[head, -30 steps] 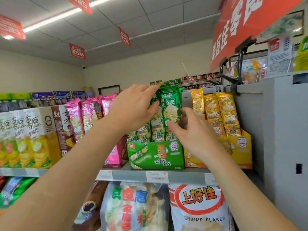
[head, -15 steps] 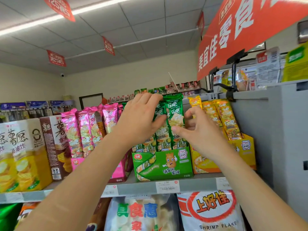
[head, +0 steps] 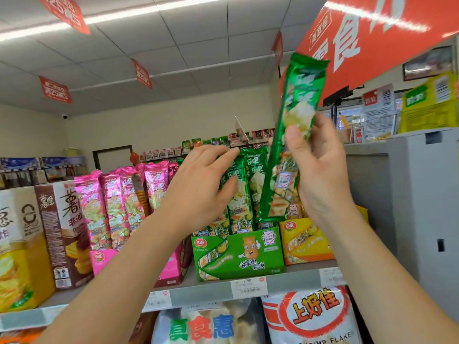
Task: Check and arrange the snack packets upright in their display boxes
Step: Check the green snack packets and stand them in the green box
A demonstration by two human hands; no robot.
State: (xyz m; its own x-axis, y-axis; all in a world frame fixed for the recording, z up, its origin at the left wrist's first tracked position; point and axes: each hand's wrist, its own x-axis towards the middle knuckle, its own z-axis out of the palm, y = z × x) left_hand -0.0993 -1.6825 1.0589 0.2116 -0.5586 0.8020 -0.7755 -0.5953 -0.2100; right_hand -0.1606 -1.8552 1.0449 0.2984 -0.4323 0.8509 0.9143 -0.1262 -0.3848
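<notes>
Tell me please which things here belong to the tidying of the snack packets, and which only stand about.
In the job: lifted green packet in right hand; left hand touching standing green packets; green display box.

Standing about: brown carton; shrimp flakes bag; red ceiling signs.

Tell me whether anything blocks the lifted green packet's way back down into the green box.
Nothing visible lies directly under the green packet, which the right hand holds above the right end of the green display box. The left hand rests against the standing packets just left of that path.
</notes>
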